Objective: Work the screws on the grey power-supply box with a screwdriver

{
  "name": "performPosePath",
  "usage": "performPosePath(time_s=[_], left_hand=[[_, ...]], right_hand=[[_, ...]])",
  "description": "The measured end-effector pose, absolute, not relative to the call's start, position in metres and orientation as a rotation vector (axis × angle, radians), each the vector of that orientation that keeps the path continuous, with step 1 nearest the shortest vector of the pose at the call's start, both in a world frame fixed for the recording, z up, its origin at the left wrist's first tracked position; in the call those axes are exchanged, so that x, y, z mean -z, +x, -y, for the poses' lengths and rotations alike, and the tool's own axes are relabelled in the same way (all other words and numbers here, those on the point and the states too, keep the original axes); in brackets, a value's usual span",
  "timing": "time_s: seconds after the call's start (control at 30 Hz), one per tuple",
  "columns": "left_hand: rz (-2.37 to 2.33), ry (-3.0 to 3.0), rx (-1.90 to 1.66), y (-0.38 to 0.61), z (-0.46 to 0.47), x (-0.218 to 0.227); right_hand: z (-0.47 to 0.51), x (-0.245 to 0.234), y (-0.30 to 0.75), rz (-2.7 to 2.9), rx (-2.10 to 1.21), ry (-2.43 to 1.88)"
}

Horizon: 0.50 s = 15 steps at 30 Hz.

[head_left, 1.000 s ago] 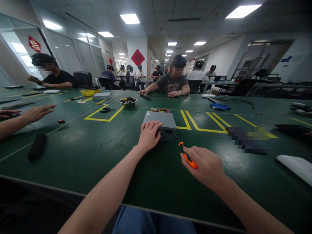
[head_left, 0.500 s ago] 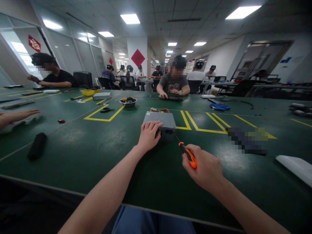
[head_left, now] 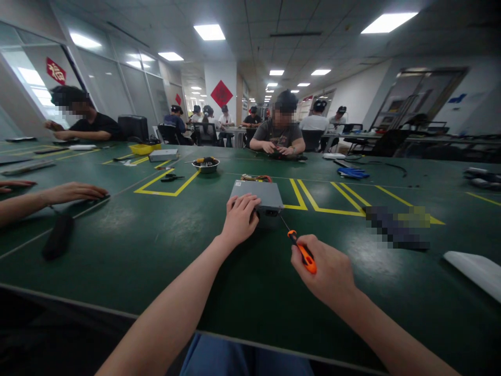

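A grey metal computer power supply (head_left: 263,192) lies on the green table, with a bundle of coloured wires (head_left: 250,178) at its far edge. My left hand (head_left: 241,215) grips its near left corner, fingers over the top and thumb by the front side. In my right hand (head_left: 326,266) is a screwdriver (head_left: 303,252) with an orange and black handle. Its thin shaft points up and left to the lower right front corner of the power supply. Whether the tip sits in a screw is too small to tell.
A co-worker's hand (head_left: 76,193) rests at the left, close to a black object (head_left: 58,237). Farther back stand a metal bowl (head_left: 205,165) of tools and a yellow tray (head_left: 144,149). Blue gloves (head_left: 353,173) and a white object (head_left: 475,271) lie right. Another person works opposite.
The co-worker's hand at the left has moved right across the table, and a red item there no longer shows. The person opposite has brought both hands together. My hands have barely moved.
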State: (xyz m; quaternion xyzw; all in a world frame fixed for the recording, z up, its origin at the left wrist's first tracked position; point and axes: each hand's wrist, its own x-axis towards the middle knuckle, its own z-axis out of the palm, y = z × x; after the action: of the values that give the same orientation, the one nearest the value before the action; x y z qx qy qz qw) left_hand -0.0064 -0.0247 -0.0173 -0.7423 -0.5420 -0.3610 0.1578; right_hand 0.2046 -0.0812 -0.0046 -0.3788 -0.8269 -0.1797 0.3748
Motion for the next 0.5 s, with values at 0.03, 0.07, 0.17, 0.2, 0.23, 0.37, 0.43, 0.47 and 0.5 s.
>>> performPosePath(time_s=[0.03,0.07,0.17,0.2,0.23,0.37,0.43,0.47,0.5], left_hand=[[1.552,-2.124,1.036,-0.006,0.025,0.017],[1.554,-2.124,1.04,-0.006,0.025,0.017],[1.554,-2.125,1.053,-0.006,0.026,0.017],[1.556,-2.126,1.055,-0.006,0.027,0.017],[1.56,-2.127,1.055,-0.006,0.027,0.016],[1.581,-2.133,1.065,-0.005,0.027,0.015],[1.584,-2.132,1.077,-0.005,0.027,0.015],[1.583,-2.132,1.081,-0.004,0.027,0.015],[1.583,-2.131,1.083,-0.004,0.027,0.014]], right_hand=[[0.081,0.006,0.203,2.125,0.459,-0.954],[0.082,0.007,0.202,2.126,0.462,-0.943],[0.082,0.009,0.197,2.131,0.509,-0.912],[0.083,0.009,0.195,2.137,0.533,-0.904],[0.083,0.009,0.194,2.15,0.559,-0.894],[0.085,0.008,0.193,2.216,0.644,-0.847],[0.086,0.007,0.194,2.249,0.657,-0.833],[0.086,0.006,0.194,2.265,0.654,-0.832],[0.086,0.006,0.195,2.278,0.644,-0.838]])
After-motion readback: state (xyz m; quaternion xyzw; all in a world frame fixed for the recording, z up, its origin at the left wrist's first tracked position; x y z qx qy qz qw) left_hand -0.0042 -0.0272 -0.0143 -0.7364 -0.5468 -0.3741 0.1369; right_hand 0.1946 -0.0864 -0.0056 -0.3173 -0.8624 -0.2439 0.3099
